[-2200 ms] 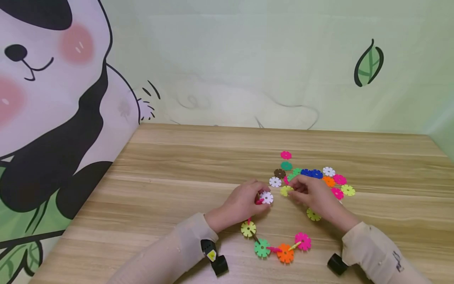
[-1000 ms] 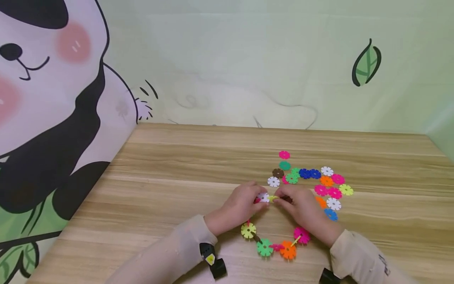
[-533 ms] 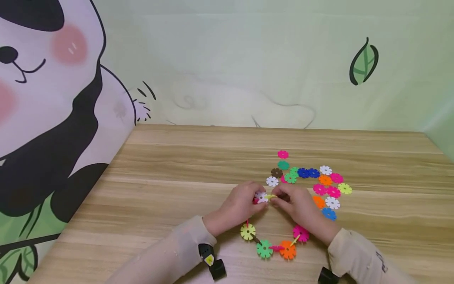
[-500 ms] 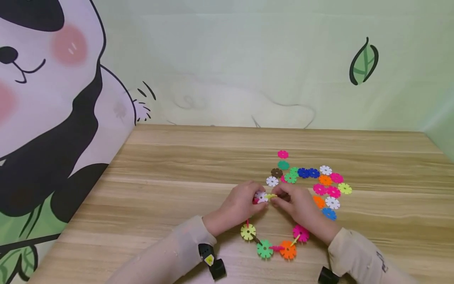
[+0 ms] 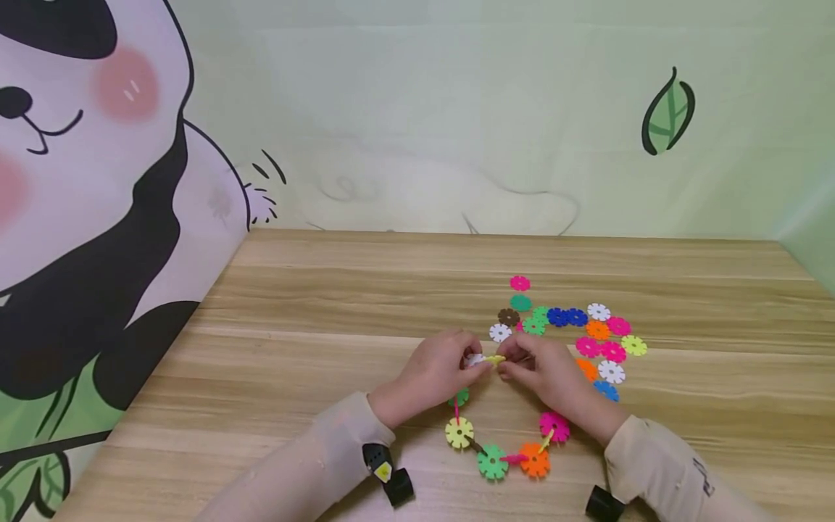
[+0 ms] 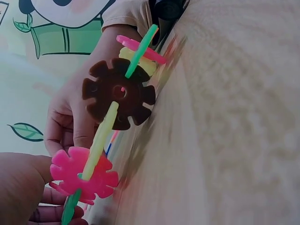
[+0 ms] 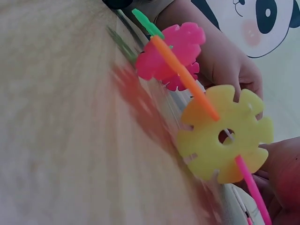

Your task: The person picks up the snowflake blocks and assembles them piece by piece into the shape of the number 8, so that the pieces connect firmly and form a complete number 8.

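Observation:
My left hand (image 5: 435, 370) grips a white notched snowflake disc (image 5: 475, 359) at one end of a linked chain. Opposite it, my right hand (image 5: 553, 373) pinches a yellow snowflake disc (image 5: 496, 359), whose edge meets the white one; whether their slots interlock, I cannot tell. The chain curves below the hands through a yellow disc (image 5: 459, 433), a green disc (image 5: 492, 462), an orange disc (image 5: 535, 460) and a pink disc (image 5: 554, 428). Close up, the left wrist view has a brown disc (image 6: 108, 84), the right wrist view a large yellow disc (image 7: 251, 126).
Loose snowflake discs lie flat beyond the hands, among them a pink one (image 5: 520, 283), a brown one (image 5: 509, 317), a dark blue one (image 5: 557, 317) and several more at the right. A wall with a panda drawing stands behind the wooden table (image 5: 326, 290).
From beside the loose discs, my right hand has moved left with the yellow disc and brought it against the white one. The white disc has tilted from face-up to nearly edge-on.

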Tool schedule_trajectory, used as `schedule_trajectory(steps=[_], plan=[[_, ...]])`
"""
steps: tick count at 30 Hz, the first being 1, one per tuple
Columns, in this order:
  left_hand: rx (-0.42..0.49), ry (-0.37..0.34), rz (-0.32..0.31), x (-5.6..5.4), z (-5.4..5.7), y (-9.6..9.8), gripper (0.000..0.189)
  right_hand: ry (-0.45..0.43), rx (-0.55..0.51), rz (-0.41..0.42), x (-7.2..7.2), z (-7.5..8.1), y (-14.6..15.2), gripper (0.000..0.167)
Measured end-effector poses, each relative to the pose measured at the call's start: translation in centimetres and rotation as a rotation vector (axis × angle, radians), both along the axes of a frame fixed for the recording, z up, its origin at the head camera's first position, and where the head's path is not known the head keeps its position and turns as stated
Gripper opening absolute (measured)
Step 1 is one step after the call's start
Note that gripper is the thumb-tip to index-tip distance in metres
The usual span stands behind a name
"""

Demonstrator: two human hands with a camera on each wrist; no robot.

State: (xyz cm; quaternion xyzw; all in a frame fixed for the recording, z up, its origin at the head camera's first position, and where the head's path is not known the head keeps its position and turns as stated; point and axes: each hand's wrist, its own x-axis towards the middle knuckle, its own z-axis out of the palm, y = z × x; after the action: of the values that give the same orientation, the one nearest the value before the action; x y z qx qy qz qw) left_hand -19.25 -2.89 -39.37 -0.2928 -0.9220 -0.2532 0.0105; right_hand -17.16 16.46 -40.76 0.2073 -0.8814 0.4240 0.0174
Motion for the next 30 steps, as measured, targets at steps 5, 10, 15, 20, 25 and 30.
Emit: schedule_trajectory(steps=[5,10,15,20,25,30], plan=[[0.013,0.021,-0.033,-0.2,-0.1,0.0,0.022,0.003,0.006,0.029,-0.1,0.0,0.0,0.012],[0.035,0.034,-0.070,-0.3,-0.3,-0.1,0.015,0.032,0.044,-0.010,-0.2,0.3,0.2,0.012],[0.031,0.042,-0.085,-0.3,-0.3,-0.2,0.011,0.054,0.068,-0.061,-0.4,0.8,0.8,0.012],[0.009,0.044,-0.094,-0.2,-0.3,-0.3,0.011,0.064,0.113,-0.118,-1.0,1.4,1.7,0.012],[-0.019,0.034,-0.092,-0.1,-0.3,-0.3,0.014,0.103,0.187,-0.185,-1.7,1.7,2.9,0.015],[-0.029,0.021,-0.090,-0.1,-0.2,-0.2,0.015,0.092,0.270,-0.231,-2.4,1.8,3.8,0.023]])
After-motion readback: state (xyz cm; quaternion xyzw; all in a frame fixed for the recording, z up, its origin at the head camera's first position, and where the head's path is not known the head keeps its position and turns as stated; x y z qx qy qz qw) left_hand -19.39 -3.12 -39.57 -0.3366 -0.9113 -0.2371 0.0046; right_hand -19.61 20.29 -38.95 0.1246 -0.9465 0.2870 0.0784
